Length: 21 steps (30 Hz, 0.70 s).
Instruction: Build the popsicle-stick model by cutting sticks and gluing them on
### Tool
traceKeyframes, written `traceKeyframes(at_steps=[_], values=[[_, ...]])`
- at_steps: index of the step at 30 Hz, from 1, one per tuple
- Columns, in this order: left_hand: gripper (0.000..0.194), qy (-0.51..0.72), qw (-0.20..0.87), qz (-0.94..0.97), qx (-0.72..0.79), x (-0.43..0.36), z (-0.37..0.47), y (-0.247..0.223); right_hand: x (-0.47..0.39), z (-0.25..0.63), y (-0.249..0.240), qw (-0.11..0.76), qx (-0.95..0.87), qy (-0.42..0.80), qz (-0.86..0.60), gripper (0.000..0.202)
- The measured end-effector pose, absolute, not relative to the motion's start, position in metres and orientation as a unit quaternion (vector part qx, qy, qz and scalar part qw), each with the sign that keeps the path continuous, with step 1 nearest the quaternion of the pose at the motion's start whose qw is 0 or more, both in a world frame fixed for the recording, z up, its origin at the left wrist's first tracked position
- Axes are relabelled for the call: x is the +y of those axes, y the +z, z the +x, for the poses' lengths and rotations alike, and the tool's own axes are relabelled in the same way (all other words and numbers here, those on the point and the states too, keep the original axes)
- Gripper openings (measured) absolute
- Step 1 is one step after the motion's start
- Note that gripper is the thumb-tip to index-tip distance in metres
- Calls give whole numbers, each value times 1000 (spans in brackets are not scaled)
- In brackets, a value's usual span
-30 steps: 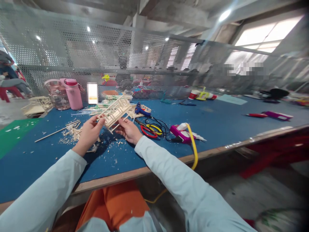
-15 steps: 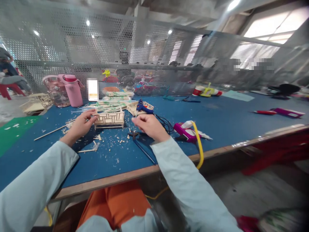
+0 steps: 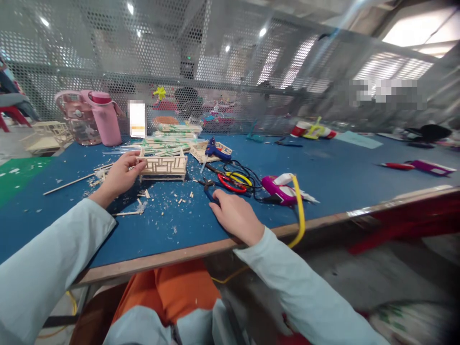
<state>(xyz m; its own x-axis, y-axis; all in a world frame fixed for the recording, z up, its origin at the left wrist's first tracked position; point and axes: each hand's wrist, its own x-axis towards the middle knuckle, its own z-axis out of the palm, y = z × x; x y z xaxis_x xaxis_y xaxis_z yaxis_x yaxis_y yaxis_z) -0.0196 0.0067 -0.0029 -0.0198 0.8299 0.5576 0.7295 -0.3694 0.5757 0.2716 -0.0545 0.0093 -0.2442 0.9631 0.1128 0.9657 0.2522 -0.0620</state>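
Note:
My left hand (image 3: 124, 175) pinches the left end of a small wooden stick model (image 3: 165, 166), a railed piece on a low base. To its right, my right hand (image 3: 235, 213) is closed around the handles of dark blue cutters (image 3: 208, 191), whose jaws point up and left. Scissors with red and yellow handles (image 3: 233, 183) lie just beyond that hand. Behind them, a blue glue gun (image 3: 217, 150) rests on a second wooden piece (image 3: 196, 152). Short stick offcuts (image 3: 181, 200) are scattered in front of the model.
A pink bottle (image 3: 107, 120) and a clear jug (image 3: 81, 122) stand at the back left. Bundled sticks (image 3: 172, 139) lie behind the model. A purple glue gun (image 3: 282, 190) with a yellow cord is at the right, near the table edge (image 3: 323, 219).
My right hand has moved down and right, from above the cutters onto their handles, and has closed on them. The scissors now show. My left hand stays at the model; the view has shifted slightly.

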Motion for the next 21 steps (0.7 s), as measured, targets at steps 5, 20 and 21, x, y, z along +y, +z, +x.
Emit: traceKeyframes(at_steps=[5,20,21], values=[[23,446,76,694,559,5,-17,-2,-25,268,37,175,-818,29,-547,23],[37,390,105,666,627,-2,-14,-4,59,172,74,105,-944,31,-310,21],[34,389,90,660,636,-3,-13,-1,59,171,73,114,-943,28,-313,20]])
